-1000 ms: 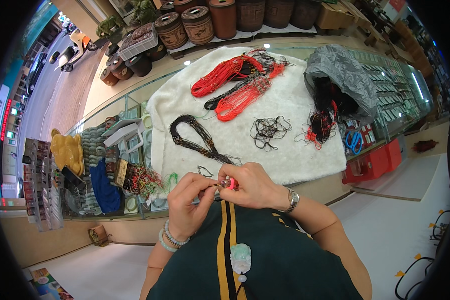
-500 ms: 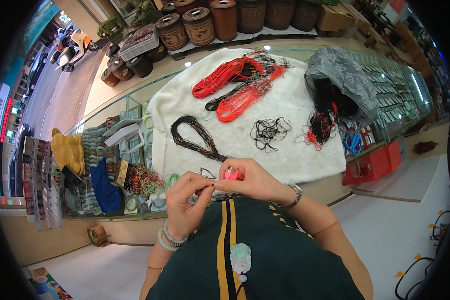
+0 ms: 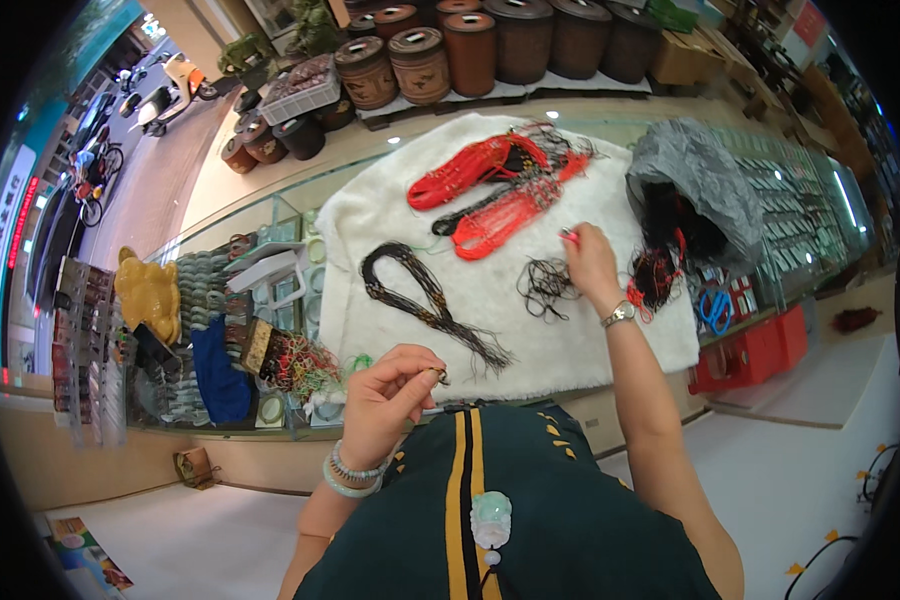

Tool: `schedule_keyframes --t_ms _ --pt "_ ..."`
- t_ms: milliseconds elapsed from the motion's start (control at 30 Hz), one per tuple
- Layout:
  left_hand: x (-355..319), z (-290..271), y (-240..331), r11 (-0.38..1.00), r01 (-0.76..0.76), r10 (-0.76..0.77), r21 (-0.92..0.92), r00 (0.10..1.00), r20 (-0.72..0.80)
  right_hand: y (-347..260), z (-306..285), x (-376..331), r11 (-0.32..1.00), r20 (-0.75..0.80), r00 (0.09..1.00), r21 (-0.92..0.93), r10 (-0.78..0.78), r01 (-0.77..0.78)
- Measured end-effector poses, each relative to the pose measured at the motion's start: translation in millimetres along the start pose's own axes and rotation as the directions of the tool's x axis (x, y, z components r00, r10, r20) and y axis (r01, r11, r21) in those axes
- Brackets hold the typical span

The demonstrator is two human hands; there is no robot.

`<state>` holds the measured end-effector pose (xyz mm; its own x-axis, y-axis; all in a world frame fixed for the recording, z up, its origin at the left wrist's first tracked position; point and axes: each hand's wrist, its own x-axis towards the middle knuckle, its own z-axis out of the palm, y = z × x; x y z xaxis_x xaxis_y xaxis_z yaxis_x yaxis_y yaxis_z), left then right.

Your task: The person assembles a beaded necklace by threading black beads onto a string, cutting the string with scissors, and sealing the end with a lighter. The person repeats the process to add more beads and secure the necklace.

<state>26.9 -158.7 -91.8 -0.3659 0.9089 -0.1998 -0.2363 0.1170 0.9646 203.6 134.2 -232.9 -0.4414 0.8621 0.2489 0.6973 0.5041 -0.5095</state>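
Observation:
My left hand is closed in a pinch near my body, with a small dark cord piece at its fingertips. My right hand reaches out over the white fluffy cloth, closed around a pink lighter whose end shows past the fingers. Just left of this hand lies a loose tangle of thin black cord. A looped bundle of black cords rests beyond my left hand, its loose ends spread toward me. Farther back lie bundles of red cords.
A grey plastic bag with black and red cords spilling out stands at the right, near blue scissors. Colourful strings lie to the left on the glass counter. Brown lidded pots line the far side.
My right hand has moved away from my left, forward and right over the cloth, with the lighter. My left hand stays near my body, still pinching the small cord piece.

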Motion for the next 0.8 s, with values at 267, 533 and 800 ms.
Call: schedule_keyframes --t_ms 267,533,800 --pt "5.5 -1.7 -14.7 0.971 -0.205 0.211 0.124 0.977 -0.037 -36.1 -12.6 -13.3 0.961 -0.072 0.985 0.221 -0.155 0.167" --pt "4.1 -5.3 -16.1 0.959 -0.088 0.107 0.269 0.993 -0.057 -163.8 -61.5 -64.7 0.562 0.436 0.695 0.825 -0.572 -0.056" --pt "3.9 -23.3 -12.2 0.971 0.009 -0.014 0.239 1.000 0.022 -167.5 -56.4 -69.2 0.595 0.494 0.609 0.802 -0.621 -0.044"
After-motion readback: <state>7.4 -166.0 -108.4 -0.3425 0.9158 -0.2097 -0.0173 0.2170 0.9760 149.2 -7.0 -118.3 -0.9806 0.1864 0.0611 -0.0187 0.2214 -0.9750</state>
